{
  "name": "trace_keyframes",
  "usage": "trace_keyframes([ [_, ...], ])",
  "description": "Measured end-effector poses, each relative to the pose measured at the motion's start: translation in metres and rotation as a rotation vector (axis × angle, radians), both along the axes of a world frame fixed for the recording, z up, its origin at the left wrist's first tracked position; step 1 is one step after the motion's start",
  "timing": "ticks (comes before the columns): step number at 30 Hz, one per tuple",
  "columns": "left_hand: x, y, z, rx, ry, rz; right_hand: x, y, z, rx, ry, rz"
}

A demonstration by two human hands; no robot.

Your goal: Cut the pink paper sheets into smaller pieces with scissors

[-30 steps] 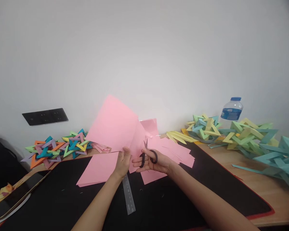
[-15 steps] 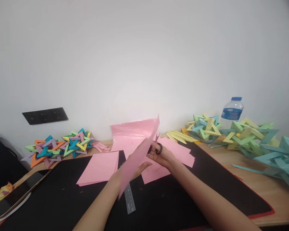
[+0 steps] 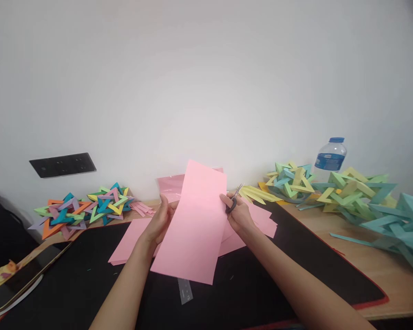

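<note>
A pink paper sheet (image 3: 196, 224) is held up in front of me, its broad face toward the camera. My left hand (image 3: 158, 222) is at its left edge, the fingers partly hidden behind the sheet. My right hand (image 3: 240, 214) grips small scissors (image 3: 231, 205) with dark handles, blades pointing up, and its fingertips touch the sheet's right edge. Behind the held sheet lie a stack of pink sheets (image 3: 129, 240) on the left and loose pink pieces (image 3: 263, 217) on the right. The end of a ruler (image 3: 185, 292) shows below the sheet.
A black mat (image 3: 79, 279) with a red edge covers much of the wooden table. Folded paper stars (image 3: 64, 215) stand at the left, more star shapes (image 3: 358, 195) at the right. Yellow strips (image 3: 256, 195), a bottle (image 3: 331, 156) and a phone (image 3: 27, 275) are also there.
The pink sheet has turned from nearly edge-on to face me. My left hand has moved left to its left edge; my right hand has shifted slightly right with the scissors.
</note>
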State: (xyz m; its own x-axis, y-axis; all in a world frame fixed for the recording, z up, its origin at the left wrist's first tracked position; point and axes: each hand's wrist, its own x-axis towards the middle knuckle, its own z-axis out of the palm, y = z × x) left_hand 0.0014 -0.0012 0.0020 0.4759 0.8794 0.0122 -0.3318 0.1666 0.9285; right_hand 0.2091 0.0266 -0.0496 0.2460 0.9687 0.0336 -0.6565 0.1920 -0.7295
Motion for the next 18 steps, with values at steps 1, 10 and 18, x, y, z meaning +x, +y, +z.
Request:
trace_keyframes([
  [1, -0.001, -0.001, 0.001, 0.007, -0.001, -0.022, 0.0, -0.001, 0.0, 0.002, -0.033, -0.031],
  [10, -0.015, -0.002, 0.002, 0.247, 0.124, 0.012, -0.004, -0.009, 0.004, 0.089, -0.278, -0.149],
  [18, -0.008, -0.003, 0.003, 0.194, 0.332, 0.187, -0.004, -0.014, 0.008, 0.164, -0.412, -0.082],
])
